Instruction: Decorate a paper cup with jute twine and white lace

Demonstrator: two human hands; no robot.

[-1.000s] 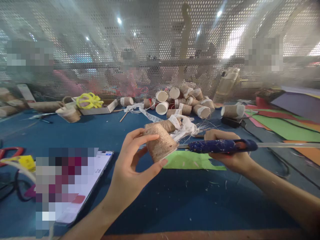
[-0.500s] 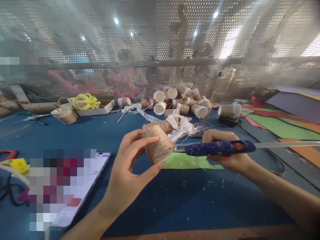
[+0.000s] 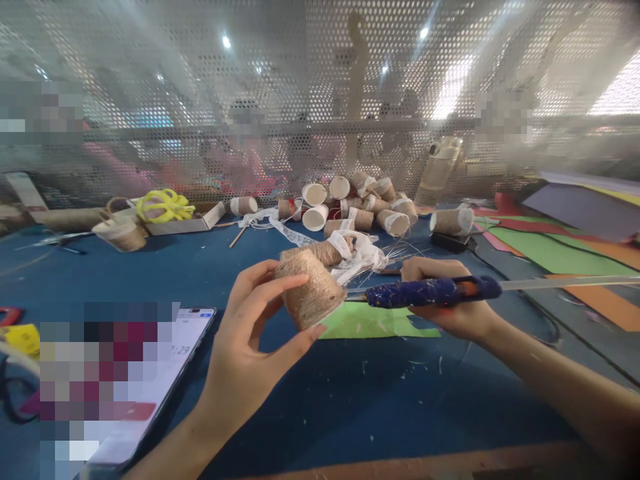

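Note:
My left hand (image 3: 255, 320) grips a twine-wrapped paper cup (image 3: 309, 290), tilted with one rim turned toward the right. In my right hand (image 3: 450, 313) is a blue hot glue gun (image 3: 433, 292), with a clear glue stick (image 3: 570, 283) running out of its back end. The gun's nozzle touches or nearly touches the cup's right edge. Below them a piece of green paper (image 3: 375, 321) lies on the blue table (image 3: 350, 393). Just behind the cup rests a roll of twine (image 3: 315, 253) beside a crumpled white ribbon (image 3: 363, 257).
Several twine-wrapped cups (image 3: 350, 207) are heaped at the back. A phone (image 3: 165, 373) lies at left. Yellow ribbon (image 3: 165, 203) sits in a shallow box (image 3: 190, 223). A bottle (image 3: 437, 173) leans against the perforated panel (image 3: 280, 80). Coloured paper (image 3: 550, 243) and a black cable (image 3: 525, 293) are at right.
The whole view has shifted slightly, so things appear a little further left. Both hands keep their hold, and the glue gun's nozzle stays at the cup's edge.

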